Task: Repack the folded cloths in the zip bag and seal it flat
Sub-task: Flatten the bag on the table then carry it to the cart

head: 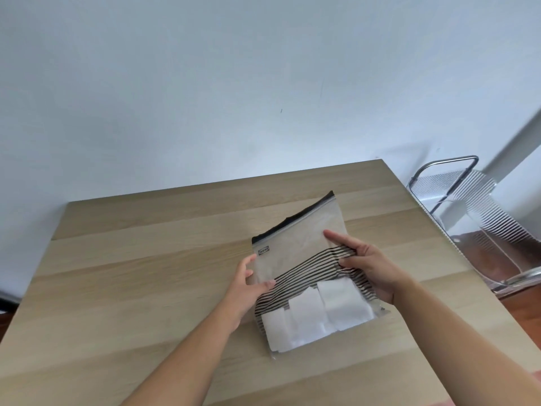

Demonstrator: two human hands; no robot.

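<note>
A translucent zip bag (295,244) with a black zip strip along its far edge lies on the wooden table (131,273). Inside its near half sit folded white cloths (319,315) on top of a black-and-white striped cloth (310,271). My left hand (248,285) grips the bag's left edge, thumb on top. My right hand (369,265) holds the right edge, index finger stretched over the empty upper part of the bag. The far end of the bag is lifted a little off the table.
A clear plastic chair with a chrome frame (468,218) stands beside the table's right edge. A plain pale wall (234,83) runs behind the table's far edge.
</note>
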